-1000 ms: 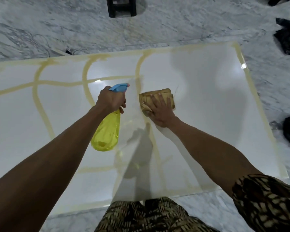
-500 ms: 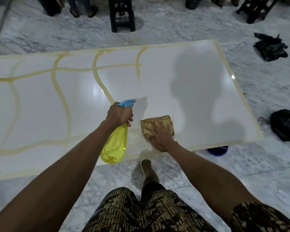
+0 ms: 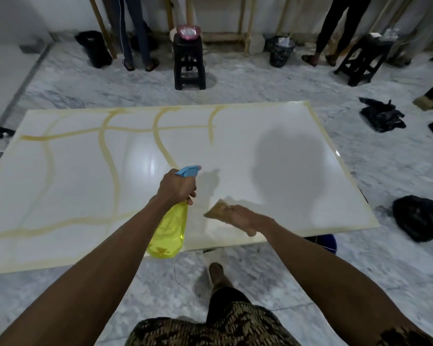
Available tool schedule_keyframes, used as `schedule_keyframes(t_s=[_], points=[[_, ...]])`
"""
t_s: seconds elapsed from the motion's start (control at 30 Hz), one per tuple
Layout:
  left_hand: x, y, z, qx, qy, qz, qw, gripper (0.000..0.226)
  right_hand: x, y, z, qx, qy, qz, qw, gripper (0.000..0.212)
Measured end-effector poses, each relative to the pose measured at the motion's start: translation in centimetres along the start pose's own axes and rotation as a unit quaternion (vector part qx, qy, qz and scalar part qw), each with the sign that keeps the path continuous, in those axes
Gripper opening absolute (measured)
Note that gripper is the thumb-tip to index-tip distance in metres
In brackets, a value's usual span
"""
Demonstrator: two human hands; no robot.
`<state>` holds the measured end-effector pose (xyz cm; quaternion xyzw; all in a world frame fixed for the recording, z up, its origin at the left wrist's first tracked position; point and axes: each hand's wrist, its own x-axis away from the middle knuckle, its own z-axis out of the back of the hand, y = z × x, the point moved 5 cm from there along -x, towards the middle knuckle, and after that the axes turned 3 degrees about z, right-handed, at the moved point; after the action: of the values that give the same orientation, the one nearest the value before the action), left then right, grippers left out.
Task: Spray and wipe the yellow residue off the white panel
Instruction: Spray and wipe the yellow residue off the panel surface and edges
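A large white panel (image 3: 273, 136) lies flat on the marble floor. Yellow residue (image 3: 108, 151) runs in wavy lines across its left half and along its edges; the right half is mostly white. My left hand (image 3: 176, 186) grips a yellow spray bottle (image 3: 169, 233) with a blue trigger head, held above the panel's near edge. My right hand (image 3: 243, 217) presses a stained tan cloth (image 3: 216, 211) onto the panel close to that edge, just right of the bottle. The hand is blurred.
A black stool (image 3: 189, 63) with a pink bowl stands beyond the panel. Two people's legs, black bins and another stool line the far wall. Black bags (image 3: 419, 218) lie on the floor to the right. A blue object (image 3: 326, 242) sits under the panel's near edge.
The view has pulled back and tilted up, showing the whole panel and the far wall. My right hand has slid the cloth toward the panel's near edge. The bottle stays in my left hand.
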<state>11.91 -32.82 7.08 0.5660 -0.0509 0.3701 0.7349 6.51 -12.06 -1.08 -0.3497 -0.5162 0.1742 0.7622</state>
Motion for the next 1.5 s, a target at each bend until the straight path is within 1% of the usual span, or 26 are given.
schedule_keyframes(t_s=[0.03,0.1,0.17,0.23,0.27,0.33,0.43,0.5,0.57,0.63,0.7,0.77,0.8,0.87,0.9,0.93,0.97,1.03,1.1,1.23,1.37,1.5], points=[[-0.5,0.4,0.2,-0.003,0.003,0.002,1.0,0.036,-0.2,-1.2,1.6,-0.081,0.017,0.026,0.996,0.047],[-1.4,1.3,0.6,-0.015,0.007,-0.001,1.0,0.034,-0.9,-3.1,5.0,-0.161,0.057,0.061,0.983,0.048],[-2.7,2.5,0.8,-0.021,0.01,-0.005,1.0,0.029,-2.0,-5.2,8.0,-0.213,0.085,0.072,0.971,0.051],[-4.2,3.7,1.0,-0.016,0.003,-0.008,1.0,0.032,-3.1,-7.5,10.8,-0.258,0.102,0.086,0.957,0.049],[-5.2,4.5,1.1,-0.011,-0.002,-0.009,1.0,0.034,-3.7,-8.6,12.2,-0.255,0.118,0.082,0.956,0.047],[-7.2,5.9,1.2,-0.006,-0.011,-0.017,1.0,0.036,-5.4,-10.6,15.2,-0.235,0.172,0.077,0.954,0.042],[-11.5,8.0,1.3,0.012,-0.015,-0.017,1.0,0.038,-10.8,-11.7,19.4,-0.188,0.21,0.05,0.958,0.038],[-14.6,9.2,1.3,0.027,-0.02,-0.013,0.999,0.039,-14.7,-12.7,22.1,-0.11,0.258,0.053,0.958,0.048],[-18.0,10.5,1.5,0.041,-0.025,-0.011,0.999,0.039,-18.2,-14.3,25.3,-0.038,0.321,0.07,0.944,0.053],[-21.3,11.7,1.7,0.044,-0.025,-0.011,0.999,0.039,-22.3,-16.1,28.5,0.006,0.367,0.091,0.926,0.05],[-25.2,12.4,1.9,0.045,-0.017,-0.003,0.999,0.039,-27.9,-16.6,31.6,0.07,0.386,0.098,0.915,0.046],[-28.5,12.5,2.1,0.047,-0.008,0.006,0.999,0.036,-33.0,-16.8,33.0,0.146,0.372,0.091,0.912,0.052],[-29.7,12.4,2.2,0.048,0.0,0.009,0.999,0.037,-35.1,-17.1,32.7,0.207,0.343,0.081,0.912,0.056],[-31.6,11.8,2.4,0.048,0.01,0.019,0.999,0.041,-39.1,-16.4,30.6,0.334,0.255,0.062,0.905,0.063],[-32.2,11.5,2.5,0.053,0.008,0.02,0.998,0.037,-40.5,-15.6,29.0,0.364,0.228,0.051,0.902,0.066],[-32.8,11.1,2.6,0.058,0.006,0.024,0.998,0.034,-41.3,-14.7,27.7,0.372,0.226,0.028,0.9,0.066],[-33.1,10.8,2.7,0.061,0.007,0.029,0.998,0.035,-41.6,-14.0,26.9,0.371,0.245,0.006,0.896,0.064],[-33.2,10.2,3.0,0.054,0.007,0.043,0.998,0.037,-41.7,-12.7,26.1,0.372,0.278,0.014,0.885,0.062],[-33.0,9.6,3.2,0.041,0.005,0.052,0.998,0.039,-40.9,-12.5,25.9,0.386,0.258,0.043,0.885,0.058],[-31.7,8.0,3.9,0.025,0.012,0.071,0.997,0.04,-38.8,-11.3,23.4,0.432,0.233,0.097,0.866,0.053],[-29.0,6.7,3.9,0.023,0.009,0.075,0.997,0.036,-35.6,-9.6,19.1,0.447,0.218,0.112,0.86,0.056],[-25.1,4.4,3.5,0.021,0.005,0.077,0.997,0.034,-31.6,-7.7,14.8,0.461,0.205,0.108,0.857,0.057]])
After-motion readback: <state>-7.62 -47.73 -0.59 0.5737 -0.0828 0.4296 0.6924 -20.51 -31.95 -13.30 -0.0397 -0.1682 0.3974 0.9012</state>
